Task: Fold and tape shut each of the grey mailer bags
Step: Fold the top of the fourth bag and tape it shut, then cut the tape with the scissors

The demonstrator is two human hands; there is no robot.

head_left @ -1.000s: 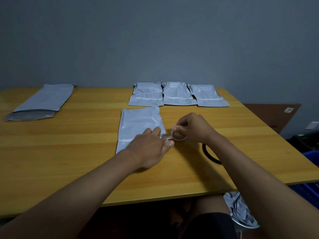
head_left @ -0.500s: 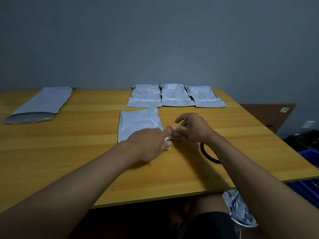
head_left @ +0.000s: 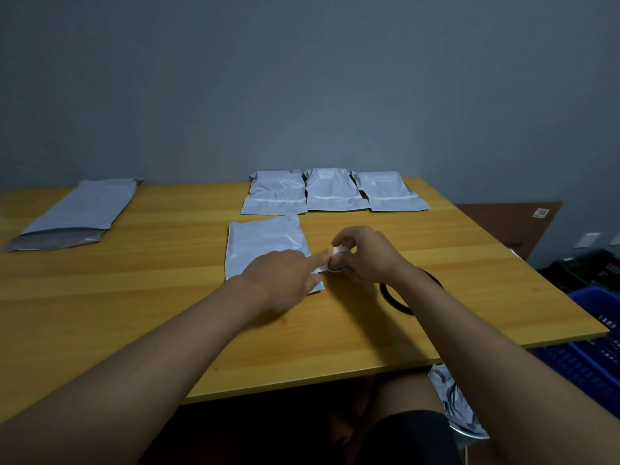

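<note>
On the worktop (head_left: pixel 167 297), seen from the head camera, a folded bag (head_left: pixel 265 243) lies flat just ahead of the hands. The left hand (head_left: pixel 285 280) rests on its near right corner, forefinger stretched out and pressing a strip of clear tape at the bag's edge, likely to pin the fold while the tape is drawn. The right hand (head_left: pixel 365 256) is curled around a small tape roll (head_left: pixel 337 261), held just beside the bag so the strip stays short and taut. Three bags (head_left: pixel 330 193) sit in a row at the far edge, folded, probably finished and set out of the way. One long bag (head_left: pixel 77 209) lies far left, unfolded, apparently waiting. A dark ring (head_left: pixel 392 297) lies partly under the right forearm.
</note>
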